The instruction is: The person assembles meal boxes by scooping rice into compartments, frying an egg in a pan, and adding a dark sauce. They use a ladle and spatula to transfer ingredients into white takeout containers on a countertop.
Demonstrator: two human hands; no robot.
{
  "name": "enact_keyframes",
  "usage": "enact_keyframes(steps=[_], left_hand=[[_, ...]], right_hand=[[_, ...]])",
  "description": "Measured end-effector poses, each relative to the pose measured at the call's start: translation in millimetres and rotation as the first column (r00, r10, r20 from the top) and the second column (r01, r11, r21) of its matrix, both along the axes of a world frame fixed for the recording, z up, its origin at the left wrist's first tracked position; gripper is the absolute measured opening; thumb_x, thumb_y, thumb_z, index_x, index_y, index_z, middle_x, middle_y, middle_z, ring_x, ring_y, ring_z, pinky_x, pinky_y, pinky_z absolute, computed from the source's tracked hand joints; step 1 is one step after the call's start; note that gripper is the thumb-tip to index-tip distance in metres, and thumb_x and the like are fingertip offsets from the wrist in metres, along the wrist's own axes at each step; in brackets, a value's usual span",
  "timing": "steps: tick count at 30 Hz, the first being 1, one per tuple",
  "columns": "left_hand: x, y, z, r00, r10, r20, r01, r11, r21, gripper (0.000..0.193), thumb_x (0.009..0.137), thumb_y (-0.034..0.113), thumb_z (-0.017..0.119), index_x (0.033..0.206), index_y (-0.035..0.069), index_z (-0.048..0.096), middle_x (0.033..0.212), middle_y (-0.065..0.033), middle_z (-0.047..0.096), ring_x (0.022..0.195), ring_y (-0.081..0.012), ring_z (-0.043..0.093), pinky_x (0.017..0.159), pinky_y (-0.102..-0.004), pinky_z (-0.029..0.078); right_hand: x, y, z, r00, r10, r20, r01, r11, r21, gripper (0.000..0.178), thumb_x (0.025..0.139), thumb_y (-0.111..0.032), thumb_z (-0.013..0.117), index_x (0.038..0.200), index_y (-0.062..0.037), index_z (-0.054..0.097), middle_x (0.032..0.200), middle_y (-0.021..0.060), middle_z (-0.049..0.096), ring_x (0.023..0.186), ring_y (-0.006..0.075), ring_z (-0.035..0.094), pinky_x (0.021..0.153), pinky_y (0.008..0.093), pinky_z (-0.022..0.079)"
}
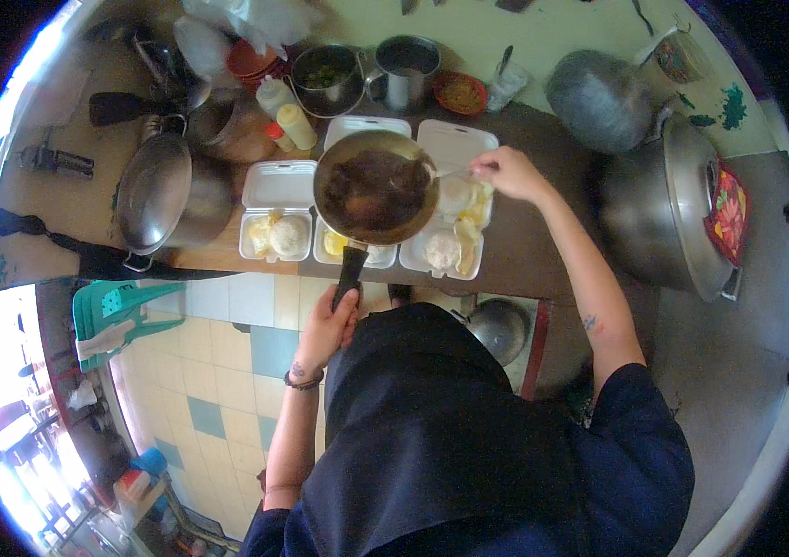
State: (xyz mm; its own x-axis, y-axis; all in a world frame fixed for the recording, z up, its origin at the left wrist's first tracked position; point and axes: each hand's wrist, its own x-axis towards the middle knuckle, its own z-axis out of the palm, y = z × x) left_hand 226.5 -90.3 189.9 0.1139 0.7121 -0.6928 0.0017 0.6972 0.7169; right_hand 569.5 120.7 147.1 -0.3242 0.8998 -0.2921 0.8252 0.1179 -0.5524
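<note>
My left hand (331, 323) is wrapped around the black handle (351, 271) of a frying pan (346, 154). The pan is held over the white foam containers, with dark brown food (378, 190) inside. My right hand (511, 174) pinches a thin pale utensil (453, 172), probably a spoon; its far end meets the pan's right rim and is not clear. Below the pan, an open foam container (280, 186) at the left holds a mound of rice (290, 237) and egg. Another at the right holds rice (442, 251) and egg. The pan partly hides the middle container.
Large pots stand at the left (153, 190) and right (659, 200) of the counter. Along the back are squeeze bottles (295, 126), a pot of greens (325, 76), a metal mug (404, 79) and a red bowl (460, 92). A round lid (497, 330) lies below the counter.
</note>
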Motion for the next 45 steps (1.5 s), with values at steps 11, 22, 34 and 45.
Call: enact_keyframes(steps=[11,22,34,45], left_hand=[[-12.6,-10.2,6.0,0.993,0.119,-0.026,-0.12,0.993,-0.014,0.022,0.096,0.029,0.054,0.089,0.01,0.048,0.063,0.0059,0.044,0.044,-0.0015,0.034,0.038,-0.0178,0.027],[-14.3,-21.9,11.6,0.984,0.169,-0.058,-0.168,0.985,0.028,0.018,0.098,0.026,0.051,0.093,0.008,0.05,0.062,0.0072,0.041,0.044,-0.0005,0.03,0.037,-0.0173,0.023],[-18.2,-21.6,11.8,0.985,0.171,-0.015,-0.171,0.985,0.009,0.02,0.096,0.028,0.054,0.092,0.008,0.049,0.065,0.0055,0.046,0.045,-0.0005,0.036,0.038,-0.0167,0.029],[-17.7,-18.1,9.3,0.984,0.176,-0.017,-0.176,0.984,0.029,0.018,0.097,0.026,0.052,0.092,0.009,0.05,0.064,0.0066,0.043,0.045,-0.0004,0.032,0.038,-0.0172,0.024]], right_hand=[[39.6,46.8,-13.3,0.992,0.121,-0.026,-0.121,0.992,-0.018,0.023,0.086,-0.025,0.06,0.102,-0.0138,0.071,0.1,0.0094,0.07,0.092,0.028,0.065,0.081,0.0372,0.05],[32.3,55.6,-52.5,0.946,0.164,0.279,-0.232,0.945,0.23,0.018,0.087,-0.025,0.058,0.099,-0.0205,0.072,0.099,0.0044,0.065,0.1,0.0259,0.057,0.089,0.0471,0.039],[11.4,14.6,-36.8,0.926,0.208,0.315,-0.353,0.773,0.527,0.032,0.08,-0.008,0.053,0.103,-0.0219,0.071,0.097,0.0072,0.056,0.099,0.027,0.052,0.09,0.0367,0.043],[20.9,-0.5,-54.3,0.892,0.196,0.408,-0.382,0.808,0.449,0.036,0.084,-0.012,0.049,0.113,-0.0246,0.066,0.099,0.0106,0.051,0.103,0.0285,0.048,0.092,0.0394,0.037]])
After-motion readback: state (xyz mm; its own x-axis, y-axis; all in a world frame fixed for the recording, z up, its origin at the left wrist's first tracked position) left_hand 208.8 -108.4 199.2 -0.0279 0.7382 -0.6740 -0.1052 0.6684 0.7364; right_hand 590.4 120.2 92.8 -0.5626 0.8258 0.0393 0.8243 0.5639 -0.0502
